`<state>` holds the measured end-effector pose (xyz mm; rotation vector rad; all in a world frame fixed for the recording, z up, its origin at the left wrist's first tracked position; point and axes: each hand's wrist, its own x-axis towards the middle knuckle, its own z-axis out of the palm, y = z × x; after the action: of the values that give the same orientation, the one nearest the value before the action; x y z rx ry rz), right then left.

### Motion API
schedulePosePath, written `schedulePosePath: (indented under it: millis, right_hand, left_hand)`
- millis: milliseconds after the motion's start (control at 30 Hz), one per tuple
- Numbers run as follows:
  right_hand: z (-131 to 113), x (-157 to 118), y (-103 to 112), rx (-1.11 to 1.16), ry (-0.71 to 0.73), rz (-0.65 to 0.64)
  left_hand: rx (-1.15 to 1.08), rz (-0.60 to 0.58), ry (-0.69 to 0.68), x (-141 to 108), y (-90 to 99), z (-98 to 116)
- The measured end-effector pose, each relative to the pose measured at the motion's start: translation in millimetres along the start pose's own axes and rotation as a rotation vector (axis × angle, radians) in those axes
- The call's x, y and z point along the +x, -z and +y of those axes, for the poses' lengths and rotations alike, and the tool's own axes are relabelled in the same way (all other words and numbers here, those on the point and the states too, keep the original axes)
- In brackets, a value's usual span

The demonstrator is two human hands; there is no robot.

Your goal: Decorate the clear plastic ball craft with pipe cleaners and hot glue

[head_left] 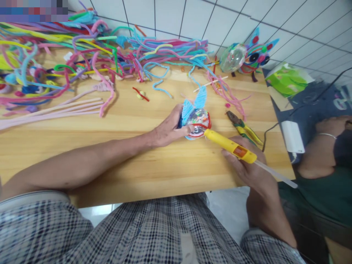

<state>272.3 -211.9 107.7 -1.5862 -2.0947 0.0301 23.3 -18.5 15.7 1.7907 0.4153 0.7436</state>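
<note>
Near the middle of the wooden table, my left hand point(173, 126) is closed around a small craft figure point(199, 119) with blue fuzzy ears and a red edge. My right hand point(246, 161) grips a yellow glue gun point(231, 145) with a translucent glue stick out of its back end. The gun's nozzle meets the front of the figure, close to my left thumb. Just beyond my right hand lie pliers point(243, 128) with yellow and green handles.
Many colored pipe cleaners point(170, 49) cover the back and left of the table point(132, 165). A finished-looking eared figure point(254, 57) stands at the back right. A green packet point(288, 79), a white power strip point(293, 136) with cables and another person's arm point(319, 157) are at right.
</note>
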Motion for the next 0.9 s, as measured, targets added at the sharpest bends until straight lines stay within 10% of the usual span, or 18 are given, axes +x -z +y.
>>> schedulePosePath:
  millis: [900]
  right_hand:
    - [-0.3, -0.1, -1.6, -0.021, 0.026, 0.018]
  left_hand:
    - [0.013, -0.001, 0.006, -0.5, 0.2, -1.6]
